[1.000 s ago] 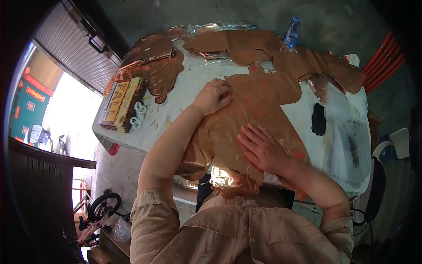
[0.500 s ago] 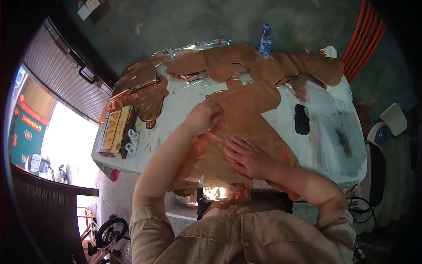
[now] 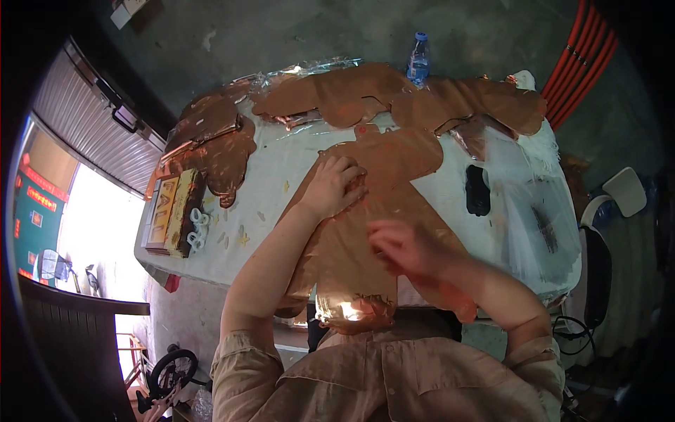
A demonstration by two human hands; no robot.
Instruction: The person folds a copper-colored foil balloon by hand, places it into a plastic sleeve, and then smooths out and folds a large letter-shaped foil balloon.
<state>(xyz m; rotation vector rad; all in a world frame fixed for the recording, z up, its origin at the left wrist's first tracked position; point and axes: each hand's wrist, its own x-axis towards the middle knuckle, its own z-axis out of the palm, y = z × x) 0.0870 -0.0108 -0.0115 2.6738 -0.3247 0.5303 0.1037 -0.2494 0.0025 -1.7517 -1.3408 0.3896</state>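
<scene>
A flat brown foil balloon (image 3: 422, 207) with rounded lobes lies across the front of the table, its shiny lower end (image 3: 355, 309) hanging over the near edge by my body. On its upper left part, my left hand (image 3: 337, 186) has its fingers curled down, closed on the foil; the fingertips are partly hidden. Slightly lower and to the right, my right hand (image 3: 408, 246) hovers over or just touches the balloon's middle. Motion smears its fingers, which look bent.
More brown foil balloons (image 3: 323, 95) lie along the table's far side and a stack at the left (image 3: 214, 158). Around them are a water bottle (image 3: 418, 62), a black phone-like object (image 3: 478, 190), clear plastic bags (image 3: 527, 211), a yellow box (image 3: 172, 211) and white scissors handles (image 3: 198, 228).
My right hand has lifted from lying flat on the balloon and its fingers have bent. My left hand has shifted slightly right, fingers still curled. The view has moved a little.
</scene>
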